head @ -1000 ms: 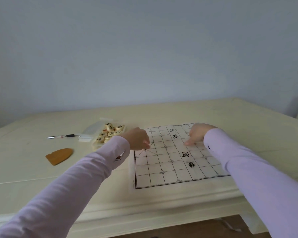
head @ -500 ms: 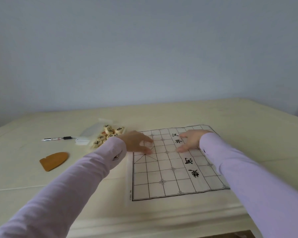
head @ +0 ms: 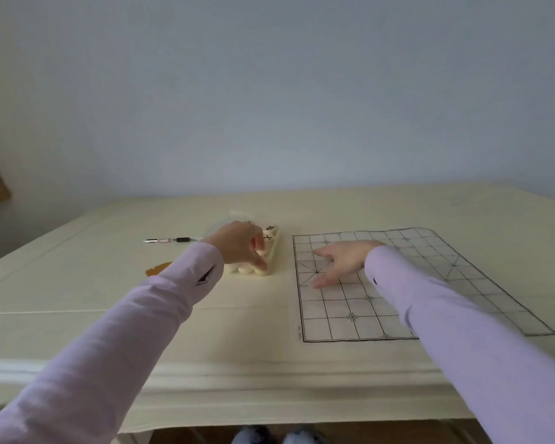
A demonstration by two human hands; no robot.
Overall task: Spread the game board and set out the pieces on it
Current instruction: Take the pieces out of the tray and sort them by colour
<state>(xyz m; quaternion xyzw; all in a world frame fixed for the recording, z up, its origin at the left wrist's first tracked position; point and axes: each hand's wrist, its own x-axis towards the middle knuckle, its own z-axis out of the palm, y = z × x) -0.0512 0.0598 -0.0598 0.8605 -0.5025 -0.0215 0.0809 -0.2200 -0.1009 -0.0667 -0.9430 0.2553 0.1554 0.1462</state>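
Note:
The thin game board point(head: 343, 318), a white sheet with a black grid, lies flat on the cream table right of centre. My right hand point(head: 340, 262) rests on its far left part, fingers spread, palm down. Left of the board stands a small tray of round cream pieces point(head: 271, 241) with black characters. My left hand point(head: 241, 246) is over that tray with its fingers curled down onto the pieces. Whether it grips one is hidden by the hand.
A pen point(head: 169, 240) lies on the table point(head: 237, 331) beyond my left wrist. An orange-brown flat object point(head: 157, 269) peeks out beside my left sleeve. A clear lid lies behind the tray. The table's front edge runs just below the board.
My left hand has left the board's left edge and moved onto the piece tray. My right hand slid left across the board. The view has swung left.

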